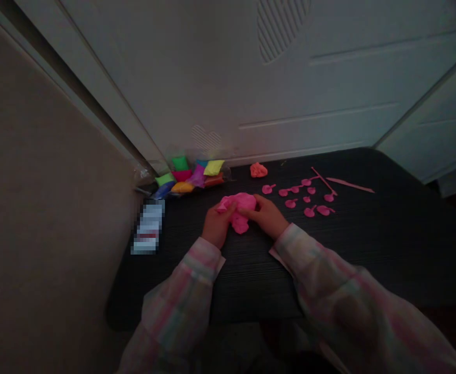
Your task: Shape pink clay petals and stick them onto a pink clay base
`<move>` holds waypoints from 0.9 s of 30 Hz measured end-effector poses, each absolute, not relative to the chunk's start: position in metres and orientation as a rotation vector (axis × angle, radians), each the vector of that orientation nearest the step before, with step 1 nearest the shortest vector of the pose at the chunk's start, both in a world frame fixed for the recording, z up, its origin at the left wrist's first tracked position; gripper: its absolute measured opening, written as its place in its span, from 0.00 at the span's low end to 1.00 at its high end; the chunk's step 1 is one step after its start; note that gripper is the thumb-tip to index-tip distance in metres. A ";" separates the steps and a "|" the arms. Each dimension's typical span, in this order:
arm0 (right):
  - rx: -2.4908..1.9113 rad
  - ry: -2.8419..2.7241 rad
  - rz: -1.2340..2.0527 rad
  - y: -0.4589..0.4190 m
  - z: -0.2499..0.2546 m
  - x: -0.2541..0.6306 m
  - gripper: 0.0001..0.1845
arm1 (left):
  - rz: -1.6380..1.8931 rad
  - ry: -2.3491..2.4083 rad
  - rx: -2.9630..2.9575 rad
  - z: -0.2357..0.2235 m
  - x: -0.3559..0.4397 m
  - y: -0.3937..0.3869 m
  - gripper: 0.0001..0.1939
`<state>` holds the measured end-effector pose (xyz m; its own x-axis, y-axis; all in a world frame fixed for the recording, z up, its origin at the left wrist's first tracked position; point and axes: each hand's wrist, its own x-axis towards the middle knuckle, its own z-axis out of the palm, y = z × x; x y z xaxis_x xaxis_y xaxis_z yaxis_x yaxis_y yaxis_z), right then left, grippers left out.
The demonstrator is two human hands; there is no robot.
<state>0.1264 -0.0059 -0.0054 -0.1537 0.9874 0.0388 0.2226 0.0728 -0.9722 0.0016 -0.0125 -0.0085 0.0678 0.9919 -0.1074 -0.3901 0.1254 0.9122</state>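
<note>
The counter's (251,291) front edge is crossed by plaid sleeves (184,291), with room left between them. Beyond, left of centre, a pink lump (241,215) is held in the narrow grip of left hand (216,228) and right hand (269,215). Pink pieces (310,212) are spread short of the right edge; coloured packets (182,187) are crowded back left.

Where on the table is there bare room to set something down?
The table is bare in front, between the left sleeve and the right sleeve, and rightward, between that sleeve and the rightmost pink stick. Packets crowd the back left; small pink pieces crowd the part beyond the right hand.
</note>
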 end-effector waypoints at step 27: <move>-1.086 -1.483 1.228 -0.003 -0.015 0.126 0.10 | 1.290 0.848 0.642 -0.003 0.009 -0.016 0.11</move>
